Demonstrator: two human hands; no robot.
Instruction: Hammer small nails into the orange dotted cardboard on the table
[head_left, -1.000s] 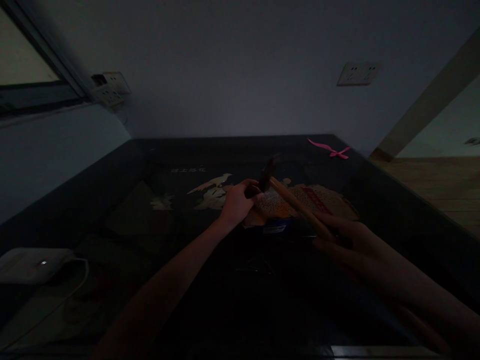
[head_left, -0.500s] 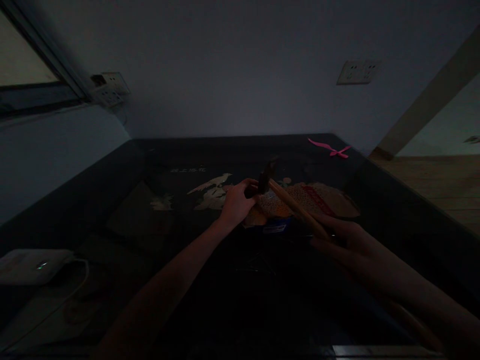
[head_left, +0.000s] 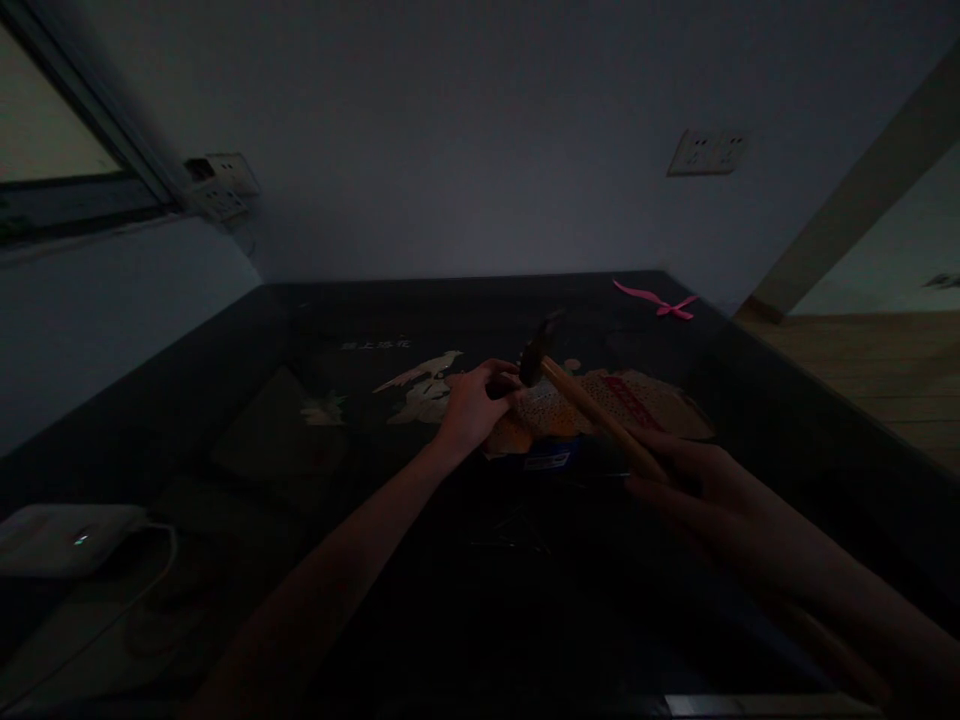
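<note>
My right hand (head_left: 686, 470) grips the wooden handle of a hammer (head_left: 596, 412). Its dark head is tilted up beside the fingertips of my left hand (head_left: 474, 405). The left thumb and fingers are curled together at the left end of a speckled orange-and-white piece (head_left: 547, 408); anything pinched between them is too small and dark to make out. A blue packet with a white label (head_left: 551, 456) lies at the near edge of that piece. To its right is a brown, torn-looking sheet with a red band (head_left: 630, 397).
Thin, shiny slivers (head_left: 511, 535) lie on the dark glossy table (head_left: 420, 620). A pink ribbon-like strip (head_left: 660, 302) is at the far right corner. At left sits a white device with a cable (head_left: 71, 538). Wall sockets (head_left: 706, 153) are behind the table.
The hammer head has risen slightly away from my left fingertips. My left hand stays in nearly the same place, and the view has shifted a little.
</note>
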